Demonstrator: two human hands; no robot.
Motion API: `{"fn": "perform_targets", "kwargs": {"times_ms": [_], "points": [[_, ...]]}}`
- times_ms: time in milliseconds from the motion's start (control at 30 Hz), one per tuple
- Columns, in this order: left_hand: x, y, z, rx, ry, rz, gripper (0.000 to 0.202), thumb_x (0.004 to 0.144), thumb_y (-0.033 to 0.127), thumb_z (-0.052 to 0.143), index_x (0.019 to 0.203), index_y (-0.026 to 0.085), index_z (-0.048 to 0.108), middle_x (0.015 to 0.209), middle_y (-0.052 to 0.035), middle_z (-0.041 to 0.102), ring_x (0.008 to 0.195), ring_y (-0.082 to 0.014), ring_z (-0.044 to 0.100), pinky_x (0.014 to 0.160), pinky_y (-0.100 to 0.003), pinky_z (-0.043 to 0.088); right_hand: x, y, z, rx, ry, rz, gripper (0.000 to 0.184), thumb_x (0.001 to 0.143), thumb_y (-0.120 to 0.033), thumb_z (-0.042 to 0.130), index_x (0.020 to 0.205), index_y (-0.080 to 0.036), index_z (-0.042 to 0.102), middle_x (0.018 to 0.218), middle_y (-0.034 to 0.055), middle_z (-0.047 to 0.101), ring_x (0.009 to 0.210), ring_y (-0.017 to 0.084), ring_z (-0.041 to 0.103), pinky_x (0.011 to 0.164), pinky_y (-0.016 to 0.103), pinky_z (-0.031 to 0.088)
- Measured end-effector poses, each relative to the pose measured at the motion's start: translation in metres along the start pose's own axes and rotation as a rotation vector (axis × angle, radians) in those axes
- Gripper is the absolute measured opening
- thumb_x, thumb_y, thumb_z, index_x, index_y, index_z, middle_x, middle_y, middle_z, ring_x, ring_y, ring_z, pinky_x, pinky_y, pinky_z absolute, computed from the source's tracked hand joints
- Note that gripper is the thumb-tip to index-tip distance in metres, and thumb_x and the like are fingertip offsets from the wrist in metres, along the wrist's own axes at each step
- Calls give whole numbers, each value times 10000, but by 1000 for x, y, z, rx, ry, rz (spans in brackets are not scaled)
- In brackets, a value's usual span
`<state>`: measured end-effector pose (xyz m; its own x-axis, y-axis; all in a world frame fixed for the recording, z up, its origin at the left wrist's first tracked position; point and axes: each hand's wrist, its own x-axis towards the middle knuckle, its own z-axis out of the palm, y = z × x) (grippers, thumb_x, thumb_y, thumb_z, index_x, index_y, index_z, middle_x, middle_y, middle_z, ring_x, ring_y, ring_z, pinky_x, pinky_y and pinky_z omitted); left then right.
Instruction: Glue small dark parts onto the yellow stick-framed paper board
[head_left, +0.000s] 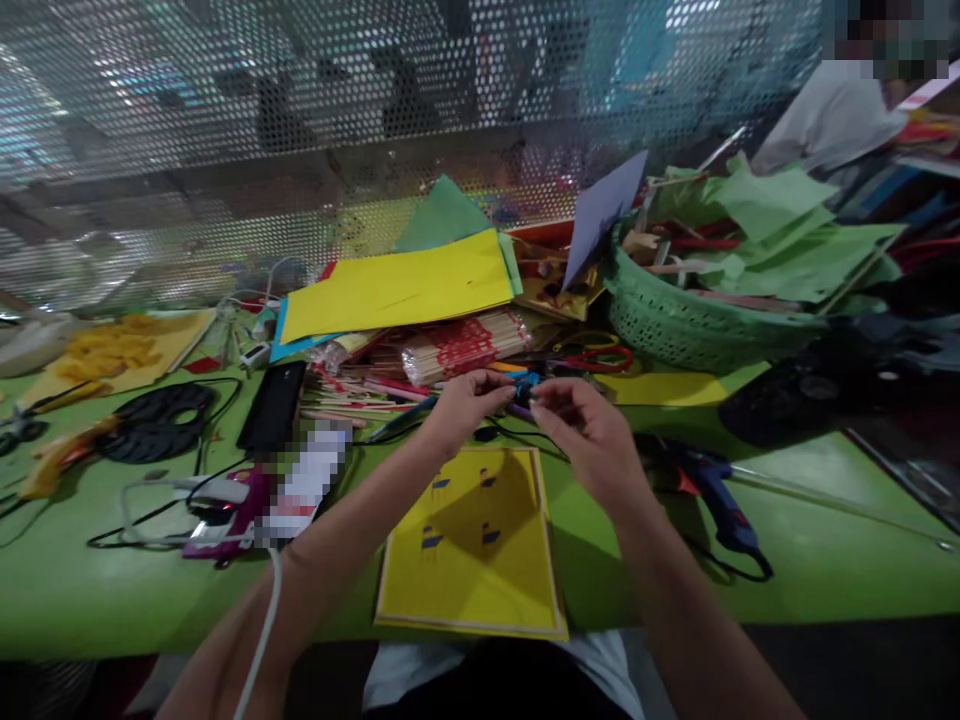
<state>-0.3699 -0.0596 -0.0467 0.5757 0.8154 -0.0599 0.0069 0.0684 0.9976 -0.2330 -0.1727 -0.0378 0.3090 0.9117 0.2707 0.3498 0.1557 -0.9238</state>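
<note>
Both hands are raised over the far edge of a yellow board [465, 590], which has a pale border and several small dark-blue-and-yellow figures on it. My left hand [466, 408] is closed in a pinch, fingertips pointing right. Facing it, my right hand [589, 430] is also pinched, close to a tiny dark piece. A small blue item [527, 382] shows between the fingertips; whether it is held or lies behind them I cannot tell. Past the hands lie a wrapped bundle of sticks [465, 345] and red-handled scissors [600, 358].
A blue glue gun [724, 500] lies at right, below a green basket [697, 325] heaped with paper scraps. Yellow sheets [397, 285] cover the stick pile. At left are a black phone [274, 405], a purple device [232, 515] with cables, and another yellow glue gun [67, 455].
</note>
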Motion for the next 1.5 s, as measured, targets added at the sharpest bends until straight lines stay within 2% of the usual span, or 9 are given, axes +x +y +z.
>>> {"fn": "perform_targets", "kwargs": {"times_ms": [133, 367, 567, 733, 967, 1067, 1133, 1300, 1500], "points": [[-23, -5, -6, -127, 4, -45, 304, 674, 339, 775, 865, 122, 681, 759, -2, 640, 660, -85, 512, 659, -224, 373, 5, 16, 12, -162, 31, -81, 275, 812, -265, 661, 1075, -212, 596, 1033, 55, 621, 773, 159, 590, 719, 299, 490], [-39, -15, -5, -221, 38, -81, 347, 622, 370, 802, 826, 125, 666, 760, -4, 636, 686, -98, 525, 688, -229, 381, -1, 22, 29, -208, -11, -86, 163, 805, -251, 652, 945, -190, 596, 823, 22, 654, 709, 163, 598, 683, 293, 483], [-46, -17, -12, -180, 45, -117, 365, 705, 485, 722, 777, 131, 666, 698, 8, 629, 606, -86, 472, 609, -223, 332, -3, 22, 28, -228, -22, -90, 165, 787, -290, 665, 885, -194, 572, 784, 17, 639, 678, 160, 581, 656, 289, 475], [-48, -22, -26, -181, 12, -156, 341, 726, 442, 717, 859, 129, 686, 797, -45, 715, 605, -84, 475, 620, -224, 339, 7, 33, 21, -389, 23, -69, 161, 794, -271, 646, 926, -199, 592, 812, 22, 653, 674, 170, 595, 656, 295, 466], [-58, -22, -37, -168, 20, -118, 273, 755, 364, 681, 872, 118, 705, 810, -64, 725, 620, -89, 462, 631, -228, 346, 11, 45, 18, -733, -105, -135, 274, 807, -174, 586, 1065, -205, 672, 1108, 101, 660, 927, 267, 632, 791, 395, 482], [-63, -19, -39, -158, 39, -132, 276, 744, 360, 682, 873, 117, 713, 796, -61, 717, 608, -91, 453, 618, -231, 347, 7, 34, 22, -615, -50, -222, 246, 856, -217, 573, 1078, -220, 679, 1157, 104, 633, 1049, 271, 603, 874, 409, 474], [-66, -19, -41, -134, 42, -127, 269, 743, 364, 676, 853, 122, 718, 764, -44, 701, 601, -91, 451, 605, -230, 337, 6, 21, 28, -445, -73, -252, 194, 885, -264, 567, 1032, -224, 685, 1070, 86, 655, 982, 238, 620, 842, 377, 490], [-70, -24, -46, -86, 17, -67, 246, 778, 358, 629, 812, 131, 721, 728, -14, 669, 616, -94, 481, 599, -225, 323, 10, -7, 49, -207, -266, -103, 181, 856, -288, 602, 993, -202, 685, 911, 47, 696, 766, 182, 629, 703, 319, 510], [-71, -21, -50, -169, 3, -38, 236, 789, 290, 608, 936, 157, 737, 773, -18, 691, 688, -114, 548, 651, -219, 369, 18, -6, 63, -126, -227, -15, 133, 826, -304, 635, 874, -184, 669, 763, 19, 680, 702, 173, 628, 666, 310, 511]]}}
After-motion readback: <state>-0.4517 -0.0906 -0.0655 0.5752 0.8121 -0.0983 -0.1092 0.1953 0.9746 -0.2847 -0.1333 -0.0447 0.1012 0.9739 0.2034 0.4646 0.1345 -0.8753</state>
